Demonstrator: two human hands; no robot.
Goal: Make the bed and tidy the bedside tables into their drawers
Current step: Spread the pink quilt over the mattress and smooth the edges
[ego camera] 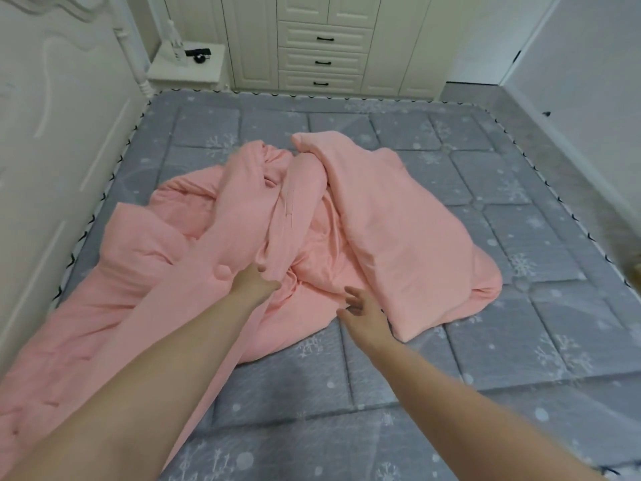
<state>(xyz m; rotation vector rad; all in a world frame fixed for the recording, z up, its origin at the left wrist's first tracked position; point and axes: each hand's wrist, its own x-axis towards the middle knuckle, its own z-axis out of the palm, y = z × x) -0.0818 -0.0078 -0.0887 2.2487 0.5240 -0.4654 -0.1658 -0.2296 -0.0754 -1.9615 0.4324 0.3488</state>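
Observation:
A pink duvet (399, 220) lies crumpled in a heap across the middle and left of the grey snowflake-patterned bed (520, 341). My left hand (255, 281) grips a raised fold of the duvet near its centre. Just to the right, my right hand (362, 312) hovers with fingers spread and relaxed beside the duvet's thick folded edge, holding nothing. A white bedside table (189, 69) stands beyond the far left corner of the bed, with a bottle (176, 41) and a small dark object (198, 54) on top.
The white headboard (52, 133) runs along the left side. A cream wardrobe with three drawers (324, 60) fills the far wall. A strip of grey floor (572, 161) runs along the bed's right side, next to a white wall.

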